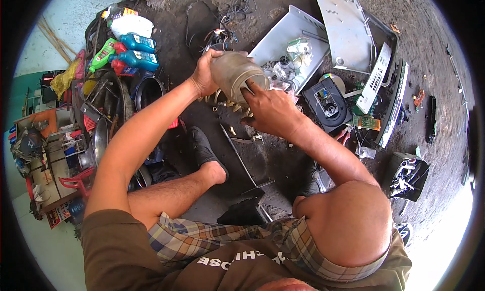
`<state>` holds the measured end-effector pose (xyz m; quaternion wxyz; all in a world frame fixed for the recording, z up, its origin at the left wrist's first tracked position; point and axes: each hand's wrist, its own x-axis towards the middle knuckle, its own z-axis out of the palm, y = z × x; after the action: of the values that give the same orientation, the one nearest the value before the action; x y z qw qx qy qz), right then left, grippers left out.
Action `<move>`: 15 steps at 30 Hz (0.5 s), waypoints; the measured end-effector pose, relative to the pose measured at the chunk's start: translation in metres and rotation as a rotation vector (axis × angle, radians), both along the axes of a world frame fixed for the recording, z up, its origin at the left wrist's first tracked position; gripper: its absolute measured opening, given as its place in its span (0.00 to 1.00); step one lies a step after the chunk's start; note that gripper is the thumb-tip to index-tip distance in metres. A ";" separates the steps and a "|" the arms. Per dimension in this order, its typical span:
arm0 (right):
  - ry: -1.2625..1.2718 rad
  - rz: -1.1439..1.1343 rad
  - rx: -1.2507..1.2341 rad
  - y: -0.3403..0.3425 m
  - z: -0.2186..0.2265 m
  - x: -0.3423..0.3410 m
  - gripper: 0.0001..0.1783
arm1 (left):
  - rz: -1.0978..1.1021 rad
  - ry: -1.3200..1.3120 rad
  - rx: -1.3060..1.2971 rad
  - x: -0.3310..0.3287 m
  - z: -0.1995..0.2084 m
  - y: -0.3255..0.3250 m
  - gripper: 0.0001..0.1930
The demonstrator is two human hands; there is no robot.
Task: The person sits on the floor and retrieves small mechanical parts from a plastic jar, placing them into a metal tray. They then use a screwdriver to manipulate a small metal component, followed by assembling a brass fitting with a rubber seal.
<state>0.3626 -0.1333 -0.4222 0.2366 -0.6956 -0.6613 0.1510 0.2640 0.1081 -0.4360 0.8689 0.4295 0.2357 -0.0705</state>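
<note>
My left hand [204,74] is closed round the side of a cloudy, translucent wide-mouthed jar [230,71], tilted so its mouth points right and toward me. My right hand [273,109] is at the jar's rim, its forefinger reaching into the mouth and its thumb apart below. The fingertips inside are partly hidden, and I see nothing held in them. Under the jar, several small brass-coloured metal fittings [232,131] lie on the dark ground. A thin metal rod [237,152] lies between my feet.
At the right are a grey metal casing [346,28], an opened disc drive [327,104] and a black bin of scraps [406,177]. A metal tray [288,31] with bags and cables lies ahead. Blue bottles [139,58] and piled parts stand left; tangled wires [237,10] lie beyond.
</note>
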 end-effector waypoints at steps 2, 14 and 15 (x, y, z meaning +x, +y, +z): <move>0.023 0.017 0.003 -0.002 -0.003 -0.003 0.33 | -0.017 -0.014 -0.012 -0.001 -0.001 0.000 0.41; 0.238 0.029 0.136 -0.021 0.010 0.006 0.24 | 0.004 -0.015 -0.016 0.000 0.001 -0.001 0.41; 0.243 0.028 0.135 -0.022 0.011 0.006 0.24 | 0.001 -0.017 -0.009 0.000 0.002 -0.002 0.41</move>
<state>0.3685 -0.1556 -0.4113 0.3593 -0.6454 -0.6460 0.1926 0.2640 0.1064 -0.4343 0.8729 0.4260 0.2284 -0.0674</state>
